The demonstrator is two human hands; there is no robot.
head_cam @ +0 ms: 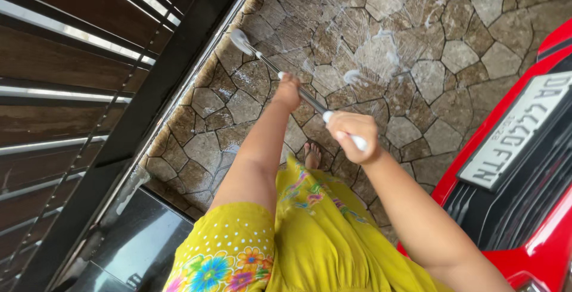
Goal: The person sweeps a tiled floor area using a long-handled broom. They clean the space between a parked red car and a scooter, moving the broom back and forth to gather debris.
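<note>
Both hands are closed around the mop handle (310, 98): the left hand (288, 91) lower down, the right hand (353, 137) at its top end. The handle runs diagonally to the mop head (240, 40), at the floor (417, 42) edge beside the gate (173, 59).

Long handle (301, 94): smooth metal, bright and glossy, gripped by left hand (288, 91) and right hand (353, 136); white matt plastic cap at its near end; pale head (241, 40) at 11 o'clock, material not readable. Stone paving (417, 47): irregular slabs, rough and matt, grey-brown; wet sheen and white foam toward 12 o'clock. Gate (77, 89) at 9 o'clock: dark brown wood-look slats, satin; black frame, smooth, painted metal by the look. Car bumper (554, 244) at 4 o'clock: red, high gloss; plate (524, 128) flat, matt white. Dress (310, 238) at 6 o'clock: yellow printed cloth, soft, matt.
</note>
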